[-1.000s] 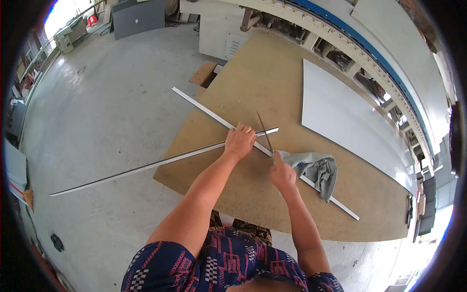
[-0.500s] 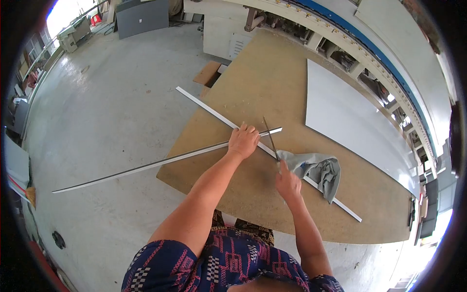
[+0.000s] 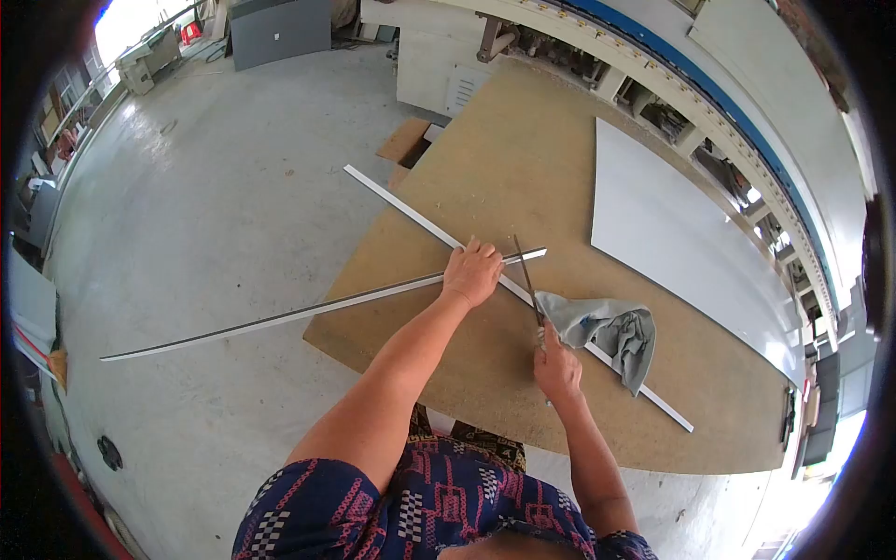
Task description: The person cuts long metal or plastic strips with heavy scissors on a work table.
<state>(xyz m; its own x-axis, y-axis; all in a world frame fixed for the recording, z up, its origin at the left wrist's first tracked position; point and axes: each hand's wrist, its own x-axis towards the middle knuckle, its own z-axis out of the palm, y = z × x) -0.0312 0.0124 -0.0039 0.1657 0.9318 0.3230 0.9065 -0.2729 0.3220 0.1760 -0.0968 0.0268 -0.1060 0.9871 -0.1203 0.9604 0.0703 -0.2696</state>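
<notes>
Two long white strips cross on the brown board point(image 3: 448, 345). My left hand point(image 3: 473, 272) is closed over the long strip point(image 3: 280, 318) near the crossing; that strip's far part sticks out past the board's left edge. Beneath it runs the second strip point(image 3: 401, 205), slanting down to the right. My right hand point(image 3: 558, 371) is wrapped round the lower end of a thin dark saw-like tool point(image 3: 525, 266), whose blade crosses the long strip just right of my left hand. A grey-green cloth point(image 3: 611, 333) lies over the second strip beside my right hand.
A large white panel point(image 3: 681, 243) lies on the right of the board. Behind it stands a long machine with a blue rail point(image 3: 695, 110). An open cardboard box point(image 3: 403, 142) is beside the board's left edge. A dark grey panel point(image 3: 280, 35) stands at the back left.
My right hand has moved slightly down, towards my body, with the tool. My left hand still holds the strip. The whole view has shifted slightly.
</notes>
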